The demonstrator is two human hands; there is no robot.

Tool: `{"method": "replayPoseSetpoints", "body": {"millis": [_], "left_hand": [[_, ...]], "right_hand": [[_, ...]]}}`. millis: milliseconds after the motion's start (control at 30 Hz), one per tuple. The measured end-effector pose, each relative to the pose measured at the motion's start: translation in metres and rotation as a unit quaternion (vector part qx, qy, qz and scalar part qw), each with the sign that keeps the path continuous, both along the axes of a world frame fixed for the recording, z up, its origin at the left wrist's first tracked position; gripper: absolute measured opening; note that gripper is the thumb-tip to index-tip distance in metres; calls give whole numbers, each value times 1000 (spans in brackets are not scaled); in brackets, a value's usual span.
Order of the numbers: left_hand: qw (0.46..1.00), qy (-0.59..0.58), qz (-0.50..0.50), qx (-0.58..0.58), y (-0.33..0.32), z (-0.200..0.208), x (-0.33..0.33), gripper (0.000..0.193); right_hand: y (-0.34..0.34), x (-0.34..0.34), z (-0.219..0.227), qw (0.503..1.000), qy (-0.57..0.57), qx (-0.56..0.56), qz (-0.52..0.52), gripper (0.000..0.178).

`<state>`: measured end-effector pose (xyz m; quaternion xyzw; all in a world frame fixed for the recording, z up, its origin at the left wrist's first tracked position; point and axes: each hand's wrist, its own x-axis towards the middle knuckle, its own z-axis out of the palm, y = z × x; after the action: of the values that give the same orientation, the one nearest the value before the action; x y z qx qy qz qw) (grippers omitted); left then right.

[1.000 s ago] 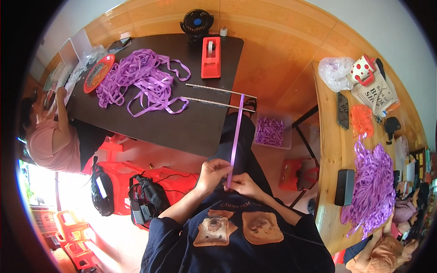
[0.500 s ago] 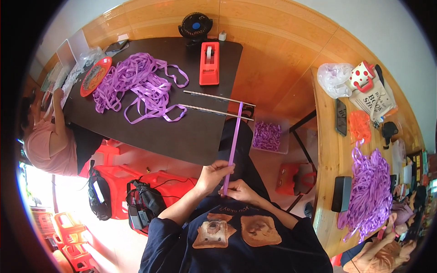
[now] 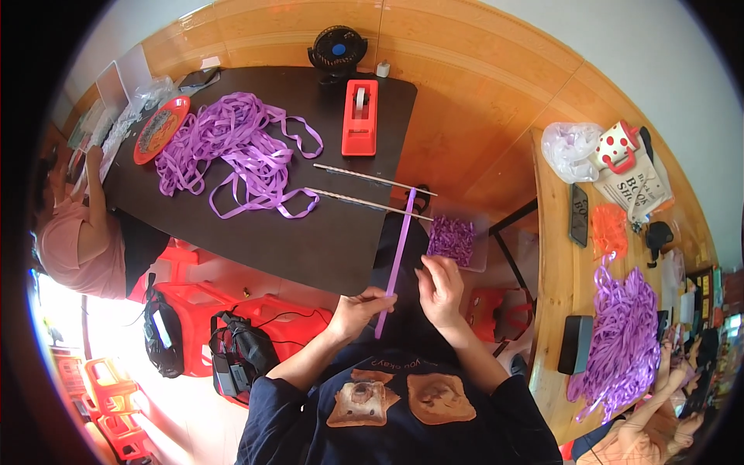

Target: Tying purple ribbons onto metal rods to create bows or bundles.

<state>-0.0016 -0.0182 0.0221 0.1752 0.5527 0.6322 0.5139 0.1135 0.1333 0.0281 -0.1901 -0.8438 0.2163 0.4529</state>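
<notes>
My left hand [image 3: 358, 314] pinches a narrow purple ribbon [image 3: 399, 252] near its lower part, and a short tail hangs below the fingers. The ribbon's upper end is at two thin metal rods [image 3: 376, 178] that stick out past the dark table's right edge; how it is fixed there is too small to tell. To the right of the ribbon, apart from it, my right hand [image 3: 440, 293] is raised with loosely bent fingers and nothing visible in them. A big tangle of purple ribbon [image 3: 240, 147] lies on the table left of the rods.
On the dark table [image 3: 325, 248] stand a red tape dispenser [image 3: 359, 120], a black fan [image 3: 338, 50] and a red plate [image 3: 161, 130]. Below the rods is a clear bin [image 3: 457, 242] of purple pieces. More ribbon [image 3: 620, 333] lies on the right-hand wooden table. A person [image 3: 85, 248] sits at left.
My right hand has let go of the ribbon's lower end and moved up and to the right. The left hand keeps its pinch on the ribbon, slightly lower in view.
</notes>
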Motion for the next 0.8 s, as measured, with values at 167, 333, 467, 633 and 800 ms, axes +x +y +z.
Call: {"method": "replayPoseSetpoints", "body": {"millis": [167,333,467,633,800], "left_hand": [[999,-33,2,19,2,13,5,13],[996,-58,-9,60,-1,13,3,7],[988,-127,-26,84,-2,9,2,8],[950,-268,-76,143,-2,0,-3,25],[932,-326,-57,147,12,-19,-7,37]], "right_hand": [[23,-26,24,961,-42,269,47,39],[17,-27,20,946,-41,313,71,36],[11,-26,30,946,-45,314,72,36],[13,-30,65,958,-24,276,80,31],[45,-51,111,975,0,189,118,26]]}}
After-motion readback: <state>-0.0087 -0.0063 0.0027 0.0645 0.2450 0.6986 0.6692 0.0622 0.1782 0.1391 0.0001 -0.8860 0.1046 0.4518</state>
